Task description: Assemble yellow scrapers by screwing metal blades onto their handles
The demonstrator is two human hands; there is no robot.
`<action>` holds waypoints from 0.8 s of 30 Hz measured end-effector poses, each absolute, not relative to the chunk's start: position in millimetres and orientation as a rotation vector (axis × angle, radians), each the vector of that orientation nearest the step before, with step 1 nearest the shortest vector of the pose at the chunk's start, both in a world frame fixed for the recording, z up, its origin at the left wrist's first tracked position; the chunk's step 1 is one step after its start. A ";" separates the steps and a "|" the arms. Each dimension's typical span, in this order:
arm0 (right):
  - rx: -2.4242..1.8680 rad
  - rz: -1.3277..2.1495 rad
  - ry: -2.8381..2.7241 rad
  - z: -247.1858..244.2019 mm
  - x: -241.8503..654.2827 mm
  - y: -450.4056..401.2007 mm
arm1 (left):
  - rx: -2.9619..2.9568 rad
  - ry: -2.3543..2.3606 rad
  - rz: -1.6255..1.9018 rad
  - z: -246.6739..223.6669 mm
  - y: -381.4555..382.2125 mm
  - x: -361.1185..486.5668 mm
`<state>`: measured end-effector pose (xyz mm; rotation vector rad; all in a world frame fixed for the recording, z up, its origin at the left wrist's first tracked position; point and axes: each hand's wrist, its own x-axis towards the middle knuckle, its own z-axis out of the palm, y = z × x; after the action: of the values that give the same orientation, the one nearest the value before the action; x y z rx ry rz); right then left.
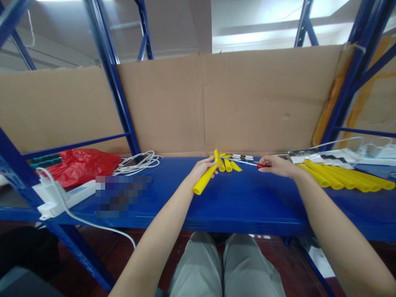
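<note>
My left hand (202, 168) is wrapped round a yellow tube (204, 180), which slants above the blue shelf. A narrow yellow piece (217, 156) shows at the tube's far end. My right hand (274, 165) grips a screwdriver by its red handle (264, 165). Its long metal shaft (241, 161) points left and reaches the yellow piece near my left fingers; whether the tip touches it is too small to tell. Just behind and right of my left hand, short yellow pieces (228, 166) lie on the shelf.
Several yellow tubes (343, 177) lie at right. Black-and-white sticks (243, 157) rest near the cardboard wall (247, 99). At left are a red bag (85, 165), coiled white cable (144, 161) and power strip (77, 196). Blue posts (116, 82) frame the shelf (247, 198).
</note>
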<state>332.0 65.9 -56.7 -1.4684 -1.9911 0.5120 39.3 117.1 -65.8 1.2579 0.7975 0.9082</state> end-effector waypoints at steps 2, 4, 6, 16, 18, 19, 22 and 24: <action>-1.469 0.514 -1.982 -56.6 331.9 65.9 | 1.256 0.799 0.912 -64.9 115.6 39.8; -1.467 0.520 -1.978 -56.7 332.4 66.3 | 1.251 0.810 0.920 -63.3 113.0 40.8; -1.459 0.532 -1.983 -57.0 333.1 67.1 | 1.251 0.837 0.933 -61.3 109.8 41.8; -1.466 0.585 -2.009 -59.8 333.5 69.1 | 1.355 0.978 0.960 -54.8 102.0 41.0; -1.470 0.615 -2.030 -60.3 333.2 68.6 | 1.380 0.988 0.962 -54.7 102.3 39.9; -1.475 0.629 -2.038 -60.4 333.0 68.1 | 1.389 0.995 0.962 -54.8 102.5 39.4; -1.482 0.666 -2.041 -60.2 332.0 66.1 | 1.406 1.010 0.961 -55.6 103.8 38.4; -1.484 0.691 -2.041 -59.7 331.2 64.7 | 1.416 1.010 0.957 -56.4 104.7 38.2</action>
<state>331.2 64.7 -59.7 -1.4840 -2.0414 0.6906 38.2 104.7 -56.4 1.4164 1.0100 0.9566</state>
